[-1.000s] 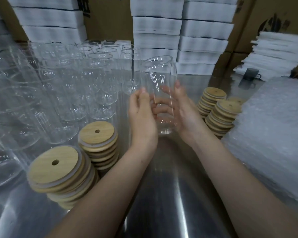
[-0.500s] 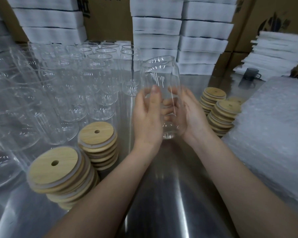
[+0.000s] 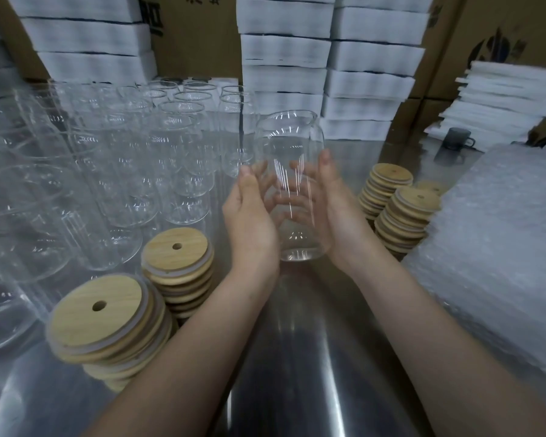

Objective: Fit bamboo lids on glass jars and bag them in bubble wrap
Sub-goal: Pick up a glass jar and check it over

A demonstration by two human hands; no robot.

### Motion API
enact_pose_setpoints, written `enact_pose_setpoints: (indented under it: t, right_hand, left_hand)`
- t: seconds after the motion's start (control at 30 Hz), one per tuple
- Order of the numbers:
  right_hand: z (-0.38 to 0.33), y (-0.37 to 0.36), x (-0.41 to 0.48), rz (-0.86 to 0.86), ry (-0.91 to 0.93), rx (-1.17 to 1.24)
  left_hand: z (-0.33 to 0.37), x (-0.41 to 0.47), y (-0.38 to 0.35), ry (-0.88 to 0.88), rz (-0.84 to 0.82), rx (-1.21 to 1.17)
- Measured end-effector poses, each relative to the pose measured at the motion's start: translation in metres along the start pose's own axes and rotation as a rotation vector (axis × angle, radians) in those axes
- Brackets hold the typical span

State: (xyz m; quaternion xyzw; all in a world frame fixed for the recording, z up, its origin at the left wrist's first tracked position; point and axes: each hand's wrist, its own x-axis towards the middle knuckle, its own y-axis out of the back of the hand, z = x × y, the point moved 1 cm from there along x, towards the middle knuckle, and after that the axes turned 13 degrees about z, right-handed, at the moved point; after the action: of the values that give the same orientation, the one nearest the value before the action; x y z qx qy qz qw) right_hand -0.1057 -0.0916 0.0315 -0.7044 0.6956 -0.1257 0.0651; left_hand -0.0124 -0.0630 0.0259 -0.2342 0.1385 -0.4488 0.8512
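A clear, lidless glass jar (image 3: 289, 137) stands upright between my two hands, just above the steel table (image 3: 297, 357). My left hand (image 3: 249, 219) cups its left side, thumb pointing up, fingers wrapping behind the glass. From the right, my right hand (image 3: 341, 209) grips it, and its fingers show through the jar. Bamboo lids with a straw hole lie in stacks: two at my left (image 3: 101, 310) (image 3: 175, 250) and more at my right (image 3: 416, 200). A pile of bubble wrap bags (image 3: 501, 241) lies at the far right.
Several empty glass jars (image 3: 123, 159) crowd the left half of the table. White foam boxes (image 3: 328, 58) are stacked against cardboard cartons at the back. A grey mug (image 3: 457, 138) sits back right, beside more white sheets (image 3: 511, 99).
My left hand has slid from the jar's front round to its left side, and my right hand's fingers have shifted on the glass. The jar stays in about the same place.
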Motion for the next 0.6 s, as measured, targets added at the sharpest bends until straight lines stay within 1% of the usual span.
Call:
enact_pose_setpoints:
  t: [0.07, 0.13, 0.23, 0.3, 0.37, 0.43, 0.53, 0.6]
  right_hand:
    - [0.0, 0.0, -0.001, 0.059, 0.077, -0.001]
    - [0.0, 0.0, -0.002, 0.11, 0.162, -0.042]
    - [0.001, -0.001, -0.003, 0.104, 0.227, -0.102]
    - [0.001, -0.001, -0.004, 0.087, 0.24, -0.14]
    - [-0.001, 0.0, -0.003, 0.083, 0.197, -0.156]
    - [-0.002, 0.002, -0.002, 0.052, 0.125, -0.145]
    - [-0.007, 0.005, -0.002, 0.02, 0.015, -0.049]
    - [-0.01, 0.008, -0.002, -0.004, -0.014, 0.028]
  left_hand:
    - [0.002, -0.005, 0.0, -0.075, -0.052, 0.093]
    - [0.005, -0.012, -0.003, -0.111, -0.113, 0.178]
    - [0.008, -0.017, -0.005, -0.161, -0.151, 0.291]
    - [0.01, -0.016, -0.004, -0.193, -0.125, 0.325]
    - [0.008, -0.013, -0.003, -0.215, -0.097, 0.348]
    - [0.006, -0.012, -0.002, -0.211, -0.109, 0.338]
    - [0.004, -0.01, 0.0, -0.163, -0.202, 0.318]
    - [0.003, -0.011, 0.001, -0.188, -0.268, 0.356]
